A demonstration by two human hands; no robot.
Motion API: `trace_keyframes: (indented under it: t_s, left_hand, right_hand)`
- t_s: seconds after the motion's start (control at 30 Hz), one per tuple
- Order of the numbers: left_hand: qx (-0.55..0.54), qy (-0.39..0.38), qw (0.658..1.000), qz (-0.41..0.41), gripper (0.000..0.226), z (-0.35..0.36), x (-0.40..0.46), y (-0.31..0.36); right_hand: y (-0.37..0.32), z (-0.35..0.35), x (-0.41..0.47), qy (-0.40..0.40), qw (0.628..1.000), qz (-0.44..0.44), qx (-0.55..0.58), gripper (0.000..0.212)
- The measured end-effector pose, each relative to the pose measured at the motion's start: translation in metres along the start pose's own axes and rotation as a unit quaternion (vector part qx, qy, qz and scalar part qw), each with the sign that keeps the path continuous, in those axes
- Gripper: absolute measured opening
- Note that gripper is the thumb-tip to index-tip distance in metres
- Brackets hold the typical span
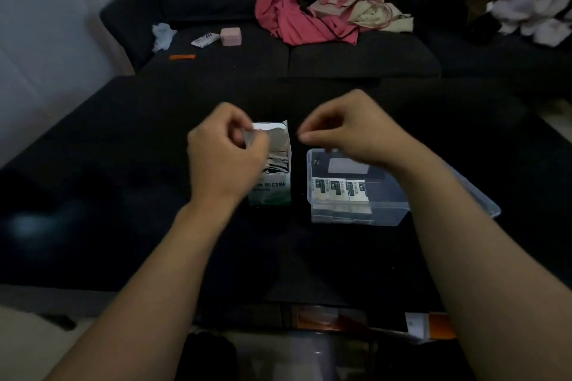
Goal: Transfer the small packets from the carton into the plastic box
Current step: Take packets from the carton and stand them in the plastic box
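So I'm watching my left hand [227,148] curling its grip around the rim flap of the small white-and-green cardboard carton [274,176] standing upright on the dark bench [123,164], with a stack of thin paper packets [278,161] poking out of its open top. My right hand [346,130] is hovering with fingers curled, thumb and forefinger pinched, though I can't tell if anything's in there. The clear plastic box [356,213], already holding three packets [339,190], is sitting just beside the carton on its right, under my right wrist, so the right hand is nearer for the drop.
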State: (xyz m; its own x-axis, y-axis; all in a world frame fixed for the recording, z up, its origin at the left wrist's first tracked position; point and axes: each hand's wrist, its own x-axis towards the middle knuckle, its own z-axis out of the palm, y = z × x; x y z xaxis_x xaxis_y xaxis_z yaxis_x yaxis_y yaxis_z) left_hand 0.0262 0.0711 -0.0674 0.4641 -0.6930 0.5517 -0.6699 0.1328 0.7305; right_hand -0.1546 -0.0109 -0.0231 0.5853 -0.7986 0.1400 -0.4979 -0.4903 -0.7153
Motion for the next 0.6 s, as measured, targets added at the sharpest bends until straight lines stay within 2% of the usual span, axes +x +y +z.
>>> trace_keyframes:
  t_s: [0.03, 0.1, 0.17, 0.27, 0.6]
  left_hand:
    - [0.032, -0.009, 0.998, -0.051, 0.013, -0.005, 0.004, -0.007]
    - [0.083, -0.09, 0.984, -0.13, 0.023, -0.008, 0.005, -0.022]
    - [0.085, -0.16, 0.971, -0.156, 0.027, -0.003, 0.001, -0.032]
    - [0.092, -0.2, 0.964, -0.147, 0.023, 0.004, -0.001, -0.041]
    - [0.062, -0.228, 0.959, -0.158, 0.03, 0.005, 0.003, -0.05]
  right_hand:
    - [-0.009, 0.013, 0.002, -0.011, 0.999, -0.031, -0.003, 0.005]
    - [-0.014, 0.041, 0.011, -0.002, 0.995, -0.051, -0.09, 0.005]
    - [-0.007, 0.061, 0.02, 0.02, 0.978, -0.041, -0.202, 0.009]
    - [0.002, 0.075, 0.026, 0.02, 0.957, -0.025, -0.288, 0.013]
    - [0.003, 0.078, 0.034, -0.04, 0.965, 0.016, -0.26, 0.011]
